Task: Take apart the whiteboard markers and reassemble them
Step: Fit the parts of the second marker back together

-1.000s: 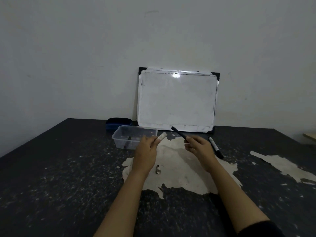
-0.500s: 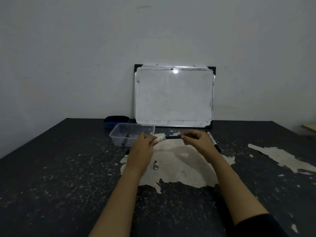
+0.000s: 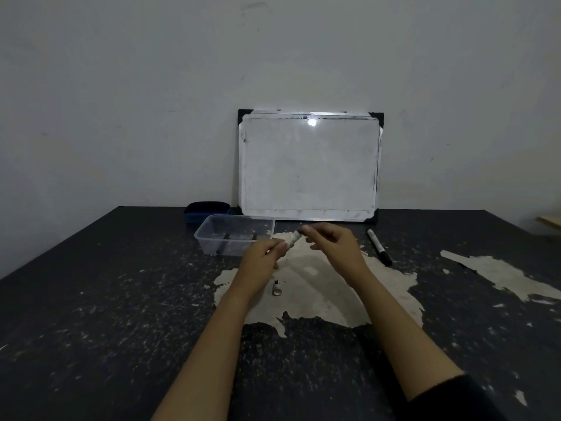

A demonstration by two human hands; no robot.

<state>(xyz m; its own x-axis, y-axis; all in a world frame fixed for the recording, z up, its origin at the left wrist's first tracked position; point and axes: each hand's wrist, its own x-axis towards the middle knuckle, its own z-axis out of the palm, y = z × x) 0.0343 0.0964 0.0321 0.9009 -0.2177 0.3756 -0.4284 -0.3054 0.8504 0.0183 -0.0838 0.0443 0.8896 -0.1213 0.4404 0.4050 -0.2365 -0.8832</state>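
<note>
My left hand [image 3: 264, 259] grips a short white marker barrel [image 3: 293, 239], its end pointing up and to the right. My right hand [image 3: 334, 249] hovers just right of it, index fingertip touching the barrel's end, thumb held apart below. The black inner core seen earlier is out of sight. A small pale marker piece [image 3: 277, 288] lies on the worn patch below my left hand. A whole black marker [image 3: 379, 247] lies on the table to the right of my right hand.
A clear plastic container [image 3: 212, 238] holding dark marker parts stands left of my hands. Behind it sits a blue eraser [image 3: 206, 209]. A whiteboard [image 3: 309, 165] leans on the wall at the table's back edge. A wooden corner [image 3: 549, 223] shows at far right.
My right hand brought the black core to the white barrel and slid it in until it disappeared. Both hands moved closer together; the view shifted slightly.
</note>
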